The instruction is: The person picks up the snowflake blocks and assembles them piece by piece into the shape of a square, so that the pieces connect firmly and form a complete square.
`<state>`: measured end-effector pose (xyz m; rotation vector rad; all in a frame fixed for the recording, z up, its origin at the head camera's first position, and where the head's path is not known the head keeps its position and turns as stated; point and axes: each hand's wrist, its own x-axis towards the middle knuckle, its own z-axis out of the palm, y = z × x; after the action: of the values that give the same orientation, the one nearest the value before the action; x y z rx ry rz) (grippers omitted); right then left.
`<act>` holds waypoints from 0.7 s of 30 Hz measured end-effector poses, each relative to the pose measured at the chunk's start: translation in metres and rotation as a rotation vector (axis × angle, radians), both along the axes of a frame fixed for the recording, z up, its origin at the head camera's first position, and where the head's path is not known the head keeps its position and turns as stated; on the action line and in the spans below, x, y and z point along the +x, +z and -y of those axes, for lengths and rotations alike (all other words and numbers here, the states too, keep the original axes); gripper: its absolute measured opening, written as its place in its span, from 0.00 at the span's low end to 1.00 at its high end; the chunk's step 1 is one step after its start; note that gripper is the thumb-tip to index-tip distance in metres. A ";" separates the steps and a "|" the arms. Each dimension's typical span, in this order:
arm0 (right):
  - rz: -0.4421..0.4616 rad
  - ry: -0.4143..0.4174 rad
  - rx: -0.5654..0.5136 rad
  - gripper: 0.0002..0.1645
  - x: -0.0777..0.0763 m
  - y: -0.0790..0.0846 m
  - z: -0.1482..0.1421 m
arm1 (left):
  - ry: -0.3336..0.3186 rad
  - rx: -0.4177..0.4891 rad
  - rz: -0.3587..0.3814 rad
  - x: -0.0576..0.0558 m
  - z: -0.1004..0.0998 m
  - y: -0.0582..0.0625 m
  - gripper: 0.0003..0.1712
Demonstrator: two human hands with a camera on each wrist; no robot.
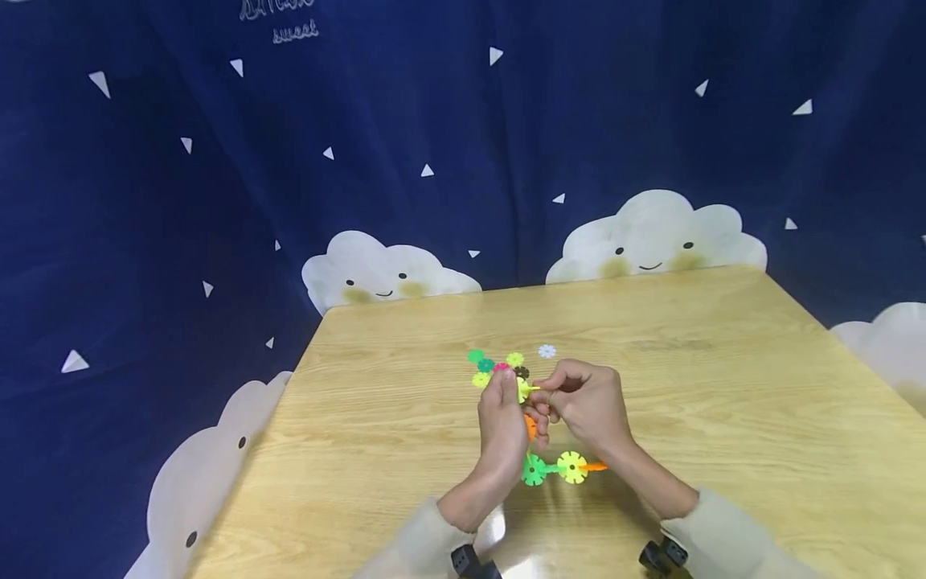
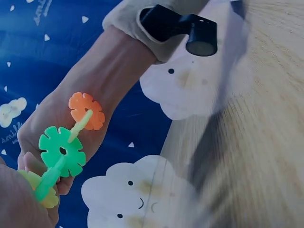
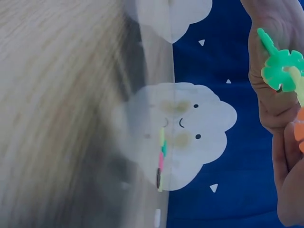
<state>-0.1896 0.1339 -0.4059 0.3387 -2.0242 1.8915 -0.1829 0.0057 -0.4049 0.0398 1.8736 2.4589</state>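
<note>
My left hand (image 1: 504, 426) grips a chain of notched plastic snowflake discs, its thumb against a yellow disc (image 1: 522, 391). Close on its right, the thumb and forefinger of my right hand (image 1: 593, 406) pinch a yellow piece seen edge-on at that disc. Lower in the chain come an orange disc (image 1: 531, 428), partly covered by fingers, a green disc (image 1: 534, 470) and another yellow disc (image 1: 572, 467). An orange disc (image 1: 596, 466), edge-on, ends the visible part by the right wrist. The left wrist view shows green disc (image 2: 62, 152) and orange disc (image 2: 87, 111) linked by a pale yellow one.
Loose discs lie on the wooden table (image 1: 362, 418) beyond the hands: green (image 1: 475, 355), teal (image 1: 485, 366), yellow (image 1: 515, 359), pink and dark ones among them. A white disc (image 1: 546, 351) lies apart to the right. A blue curtain (image 1: 405, 121) with clouds hangs behind.
</note>
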 end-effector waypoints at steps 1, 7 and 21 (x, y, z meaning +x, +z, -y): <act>-0.008 0.010 0.005 0.12 0.000 0.002 0.000 | -0.002 -0.003 -0.013 0.000 0.001 0.001 0.20; -0.066 0.127 0.066 0.11 -0.005 0.012 -0.008 | -0.046 -0.071 -0.107 0.001 0.009 0.006 0.22; 0.059 0.217 0.241 0.05 -0.022 0.022 -0.006 | -0.006 -0.376 -0.213 -0.005 0.037 0.008 0.19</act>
<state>-0.2121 0.1394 -0.3842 0.5920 -2.3450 1.7955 -0.1878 -0.0316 -0.3967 0.3013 2.3862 2.1286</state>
